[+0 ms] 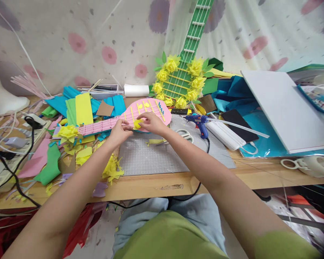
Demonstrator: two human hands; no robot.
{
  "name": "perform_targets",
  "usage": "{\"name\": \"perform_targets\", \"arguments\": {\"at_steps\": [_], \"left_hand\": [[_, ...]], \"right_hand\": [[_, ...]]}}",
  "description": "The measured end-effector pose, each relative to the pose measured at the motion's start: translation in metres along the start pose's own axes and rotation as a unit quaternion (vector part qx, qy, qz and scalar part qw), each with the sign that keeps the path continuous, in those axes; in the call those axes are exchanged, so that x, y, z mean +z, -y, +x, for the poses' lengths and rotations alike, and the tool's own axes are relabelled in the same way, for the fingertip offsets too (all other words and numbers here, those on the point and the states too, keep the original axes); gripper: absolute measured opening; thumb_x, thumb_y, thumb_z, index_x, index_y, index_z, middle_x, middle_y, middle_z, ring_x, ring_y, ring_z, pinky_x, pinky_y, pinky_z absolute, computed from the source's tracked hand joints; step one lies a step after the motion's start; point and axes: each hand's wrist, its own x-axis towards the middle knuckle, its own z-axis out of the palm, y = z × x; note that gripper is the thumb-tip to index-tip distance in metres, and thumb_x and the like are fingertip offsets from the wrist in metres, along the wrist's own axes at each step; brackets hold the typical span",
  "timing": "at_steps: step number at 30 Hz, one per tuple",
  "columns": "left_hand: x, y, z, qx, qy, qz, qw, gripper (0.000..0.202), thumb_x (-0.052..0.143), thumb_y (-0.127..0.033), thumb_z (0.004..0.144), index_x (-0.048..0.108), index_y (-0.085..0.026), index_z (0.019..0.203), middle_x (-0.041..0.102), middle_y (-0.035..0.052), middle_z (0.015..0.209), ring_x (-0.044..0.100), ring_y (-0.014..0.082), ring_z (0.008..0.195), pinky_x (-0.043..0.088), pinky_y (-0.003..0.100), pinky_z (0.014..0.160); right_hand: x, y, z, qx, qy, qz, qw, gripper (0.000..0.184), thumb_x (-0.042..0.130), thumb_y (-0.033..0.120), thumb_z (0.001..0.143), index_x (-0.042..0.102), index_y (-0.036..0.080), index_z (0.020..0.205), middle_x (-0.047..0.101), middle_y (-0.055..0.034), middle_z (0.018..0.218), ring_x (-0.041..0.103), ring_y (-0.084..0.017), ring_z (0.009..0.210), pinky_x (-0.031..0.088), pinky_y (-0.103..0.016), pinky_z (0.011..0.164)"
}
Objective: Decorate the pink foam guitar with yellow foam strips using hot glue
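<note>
A pink paper toy guitar [156, 112] with yellow strips, white strings and blue pegs lies on the table, its neck pointing left. My left hand [120, 132] is closed at its near edge, where neck and body meet; the fingertips are partly hidden. Over the guitar's body, my right hand [153, 124] bends its fingers down onto a small yellow paper piece [137, 124], seemingly pinching it. A yellow paper flower [68, 132] sits at the far end of the neck. Under the near side of the guitar lies a grey cutting mat [151, 160].
A green toy guitar [178, 82] ringed with yellow flowers leans at the back. White scissors [185, 135], a blue glue gun [201, 124] with a cord and a power bank [224, 135] lie right. Paper scraps [113, 169] and a power strip [24, 151] are left.
</note>
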Motion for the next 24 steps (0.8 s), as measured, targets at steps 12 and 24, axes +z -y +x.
{"name": "perform_targets", "arguments": {"at_steps": [12,24], "left_hand": [[0.012,0.008,0.0,0.101,-0.071,0.173,0.977,0.038,0.069,-0.031,0.062,0.04,-0.023,0.086,0.063,-0.0033,0.076,0.058,0.0122,0.065,0.04,0.024,0.062],[0.012,0.0,-0.007,0.12,-0.071,0.279,0.95,0.033,0.065,-0.037,0.071,0.04,-0.025,0.09,0.066,-0.0014,0.086,0.061,0.0152,0.074,0.033,0.024,0.057]], "right_hand": [[-0.056,-0.015,-0.063,0.025,-0.03,-0.065,0.997,0.013,0.054,0.025,0.081,0.063,0.022,0.091,0.064,-0.0048,0.1,0.055,-0.018,0.097,0.042,-0.033,0.086],[-0.08,-0.049,-0.1,0.075,0.088,-0.238,0.964,0.032,0.045,0.011,0.079,0.065,0.023,0.099,0.064,-0.0066,0.101,0.058,-0.019,0.086,0.041,-0.029,0.07]]}}
